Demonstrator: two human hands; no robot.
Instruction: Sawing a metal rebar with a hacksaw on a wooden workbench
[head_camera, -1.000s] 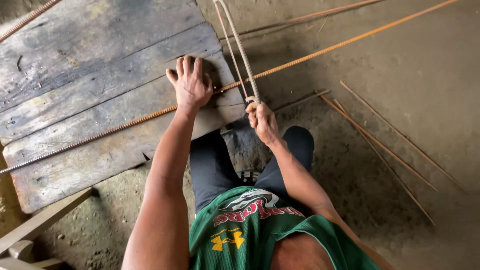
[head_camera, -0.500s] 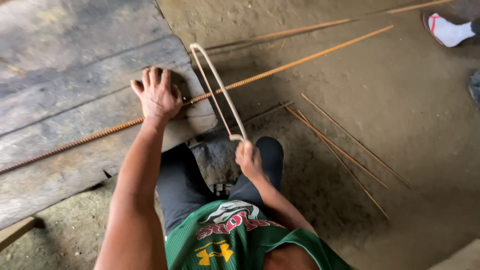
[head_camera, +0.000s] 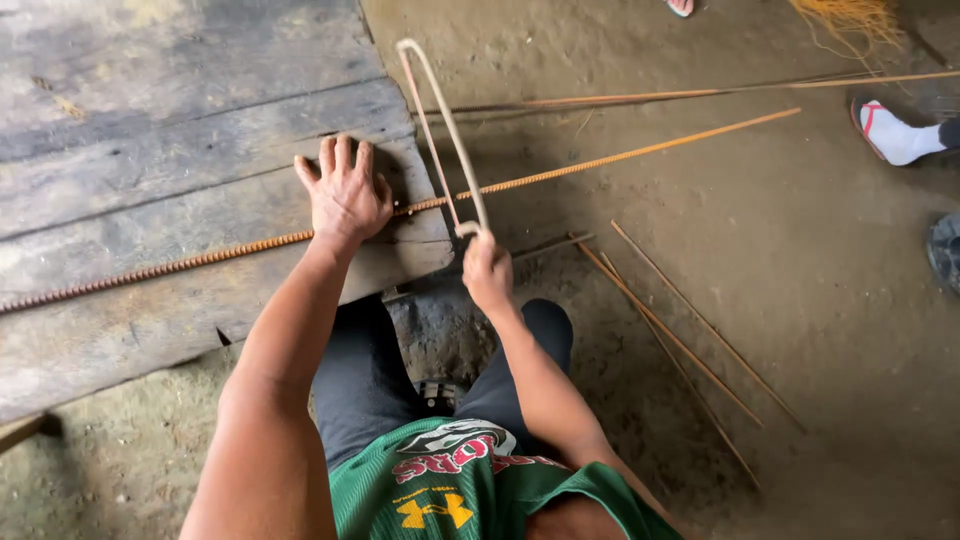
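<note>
A long rusty ribbed steel bar (head_camera: 620, 155) lies across a weathered wooden platform (head_camera: 150, 130) and juts out over the dirt floor. My left hand (head_camera: 345, 192) presses flat on the bar near the platform's edge, fingers spread. My right hand (head_camera: 487, 268) grips the handle of a hacksaw (head_camera: 445, 120). The saw's thin frame reaches away from me and its blade crosses the bar just past the platform's edge. My knees in dark trousers are below the bar.
Several thin rusty rods (head_camera: 690, 345) lie on the dirt to the right, and longer ones (head_camera: 700, 93) run behind the bar. Another person's foot in a white sock and sandal (head_camera: 893, 130) stands at the right edge. Yellowish fibres (head_camera: 850, 15) lie at top right.
The saw has slid back toward me along its stroke, and its whole frame has come into view. My left hand stays on the bar. The camera view has shifted.
</note>
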